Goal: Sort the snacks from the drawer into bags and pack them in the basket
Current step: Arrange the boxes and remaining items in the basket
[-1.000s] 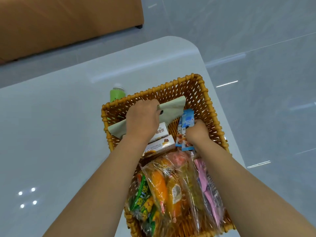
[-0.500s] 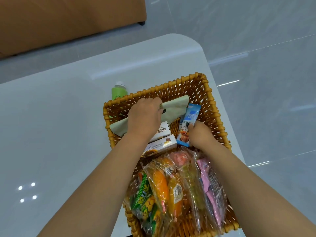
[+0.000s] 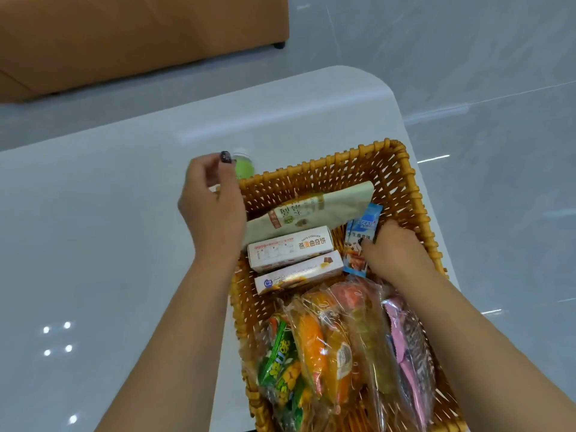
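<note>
— Left hand?
— Loosely curled, holding nothing, raised over the wicker basket rim beside a green bottle.
— Right hand?
— Inside the basket, pinching blue sachets reading "ESCAF".
— Other labels?
— White box: "OATS COOKIES". Second box: "C2". Bagged snacks fill the basket's near end.

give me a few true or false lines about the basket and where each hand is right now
1. The left hand grips the pale green pouch. False: it is lifted off it, holding nothing.
2. The right hand holds the blue sachets inside the wicker basket. True.
3. Two white cookie boxes lie in the basket. True.
4. The green bottle stands inside the basket. False: it stands on the table, behind the rim.
</note>
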